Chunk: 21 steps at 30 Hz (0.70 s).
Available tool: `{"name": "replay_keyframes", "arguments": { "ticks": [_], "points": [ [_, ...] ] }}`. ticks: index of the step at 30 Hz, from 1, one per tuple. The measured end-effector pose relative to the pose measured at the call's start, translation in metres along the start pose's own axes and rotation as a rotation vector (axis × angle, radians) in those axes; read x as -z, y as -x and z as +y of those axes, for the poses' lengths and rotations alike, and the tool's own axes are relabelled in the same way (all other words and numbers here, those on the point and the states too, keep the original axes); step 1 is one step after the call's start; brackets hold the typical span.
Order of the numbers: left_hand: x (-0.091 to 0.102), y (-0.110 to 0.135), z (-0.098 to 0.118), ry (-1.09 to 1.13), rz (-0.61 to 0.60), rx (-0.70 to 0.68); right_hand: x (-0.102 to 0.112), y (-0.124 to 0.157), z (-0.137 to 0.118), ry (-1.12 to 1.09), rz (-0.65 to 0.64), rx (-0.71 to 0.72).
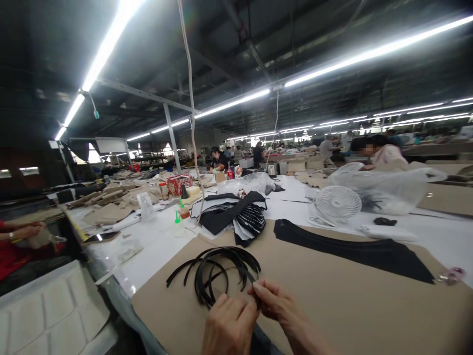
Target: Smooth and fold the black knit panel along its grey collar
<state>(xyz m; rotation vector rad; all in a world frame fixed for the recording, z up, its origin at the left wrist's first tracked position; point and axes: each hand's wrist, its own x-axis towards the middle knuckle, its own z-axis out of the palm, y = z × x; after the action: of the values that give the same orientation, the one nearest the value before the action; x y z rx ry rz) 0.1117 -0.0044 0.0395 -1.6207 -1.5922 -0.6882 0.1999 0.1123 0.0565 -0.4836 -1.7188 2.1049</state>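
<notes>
Both my hands meet at the near edge of a brown cardboard sheet [332, 296]. My left hand [229, 325] is curled shut, and my right hand [271, 298] pinches with thumb and forefinger. Between them they hold the near ends of a bundle of thin black curved strips [218, 268] that fans out on the cardboard toward the left. A long black fabric piece [354, 249] lies flat on the cardboard further right. Behind the strips sits a pile of black and striped fabric pieces [236, 214].
A small white fan [338, 202] and a big clear plastic bag [384, 185] stand at the right back. Glue bottles [178, 224], a phone [101, 236] and cardboard cut-outs [107, 207] lie to the left. A person in red [18, 241] sits at far left; other workers are beyond.
</notes>
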Motion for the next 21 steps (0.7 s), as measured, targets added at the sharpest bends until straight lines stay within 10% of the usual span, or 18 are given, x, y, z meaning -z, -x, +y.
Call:
{"name": "replay_keyframes", "arguments": {
  "ticks": [5, 11, 16, 21],
  "points": [
    [0.007, 0.009, -0.017, 0.186, -0.069, 0.015, 0.001, 0.005, -0.016, 0.003, 0.042, 0.143],
    [-0.030, 0.001, -0.074, 0.130, -0.495, 0.362, 0.014, 0.030, -0.075, -0.090, 0.050, 0.247],
    [-0.081, 0.005, -0.134, 0.062, -0.558, 0.439, 0.037, 0.065, -0.095, 0.109, 0.249, 0.167],
    [-0.085, 0.005, -0.179, 0.061, -0.572, 0.545, 0.078, 0.103, -0.081, 0.285, 0.334, 0.016]
  ]
}}
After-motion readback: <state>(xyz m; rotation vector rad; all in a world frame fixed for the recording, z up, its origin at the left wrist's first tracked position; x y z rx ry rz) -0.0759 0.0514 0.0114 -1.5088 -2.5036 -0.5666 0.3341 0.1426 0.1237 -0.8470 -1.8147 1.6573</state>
